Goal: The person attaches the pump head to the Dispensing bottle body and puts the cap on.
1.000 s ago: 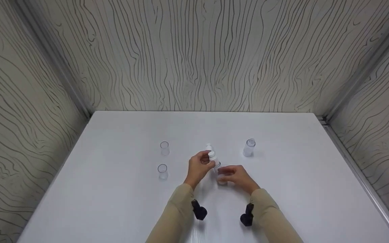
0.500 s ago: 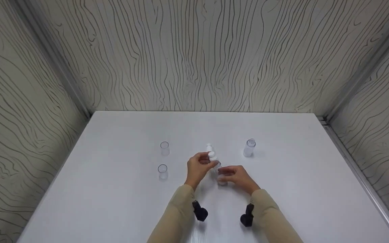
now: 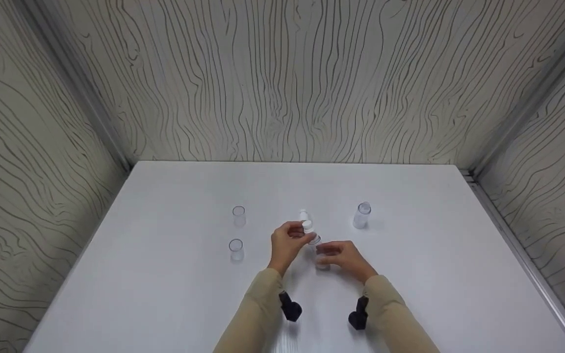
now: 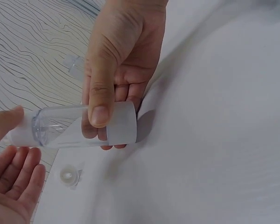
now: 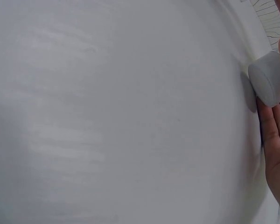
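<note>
A clear cylindrical bottle [image 4: 65, 122] with a white base [image 4: 122, 123] is held at a tilt between both hands. My left hand [image 3: 285, 245] pinches the white top piece [image 3: 308, 227] at the bottle's upper end, thumb on one side and fingers on the other. Lower down, my right hand [image 3: 344, 259] grips the clear body just by the base, its thumb across the front in the left wrist view. The right wrist view catches only part of that hand, with the base [image 5: 267, 80] by its fingers, close over the white table.
Two clear open cups [image 3: 239, 216] [image 3: 236, 250] stand left of the hands. A small white part [image 3: 303, 214] lies just beyond my left hand. To the right is a clear bottle [image 3: 362, 215] with a translucent piece at its mouth. Wood-patterned walls [image 3: 282, 83] border the table [image 3: 165, 294].
My left hand has shifted very slightly down and left around the white top piece. The right hand keeps its hold on the bottle, and the things on the table stay put.
</note>
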Demonstrator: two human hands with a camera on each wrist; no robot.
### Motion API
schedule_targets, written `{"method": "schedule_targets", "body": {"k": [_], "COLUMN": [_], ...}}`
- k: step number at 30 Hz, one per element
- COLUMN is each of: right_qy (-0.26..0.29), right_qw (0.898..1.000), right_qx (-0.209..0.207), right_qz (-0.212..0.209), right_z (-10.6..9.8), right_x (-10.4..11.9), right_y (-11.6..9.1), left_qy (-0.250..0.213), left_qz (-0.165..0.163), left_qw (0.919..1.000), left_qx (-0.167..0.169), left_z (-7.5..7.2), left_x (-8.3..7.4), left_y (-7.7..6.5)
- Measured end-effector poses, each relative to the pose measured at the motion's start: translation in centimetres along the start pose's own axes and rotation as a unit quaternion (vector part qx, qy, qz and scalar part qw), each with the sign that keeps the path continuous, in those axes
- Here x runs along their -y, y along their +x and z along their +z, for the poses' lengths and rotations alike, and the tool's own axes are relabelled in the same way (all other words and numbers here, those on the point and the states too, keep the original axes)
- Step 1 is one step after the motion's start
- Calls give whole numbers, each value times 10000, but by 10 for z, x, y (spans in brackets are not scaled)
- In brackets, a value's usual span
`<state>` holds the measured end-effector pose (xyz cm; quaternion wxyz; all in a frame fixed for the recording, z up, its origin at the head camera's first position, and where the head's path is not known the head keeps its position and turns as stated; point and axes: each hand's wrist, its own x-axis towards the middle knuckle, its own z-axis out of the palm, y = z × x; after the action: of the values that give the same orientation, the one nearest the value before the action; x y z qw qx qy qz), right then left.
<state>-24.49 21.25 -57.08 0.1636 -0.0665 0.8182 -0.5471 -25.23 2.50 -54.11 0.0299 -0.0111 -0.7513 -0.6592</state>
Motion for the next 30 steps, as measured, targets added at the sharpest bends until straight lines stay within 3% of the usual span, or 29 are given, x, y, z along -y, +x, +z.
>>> {"method": "schedule_targets", "body": {"k": [9,17,30], "right_qy": [51,-41,70], "right_qw": [10000,9999,10000], "right_qx": [-52,-105,-50], "right_qz": [11,7,-50], "right_z": [0,0,1], "right_x": [-1,-3,-3], "right_y": [0,1,2], "left_qy": [103,130,276], "left_qz": [-46,161,135], "left_qw": [9995,9976,9977], "left_qx": [296,657,610], "left_z": [-1,0,-1], "left_x": [-3,-3,-2], "left_y": [0,2,2]}}
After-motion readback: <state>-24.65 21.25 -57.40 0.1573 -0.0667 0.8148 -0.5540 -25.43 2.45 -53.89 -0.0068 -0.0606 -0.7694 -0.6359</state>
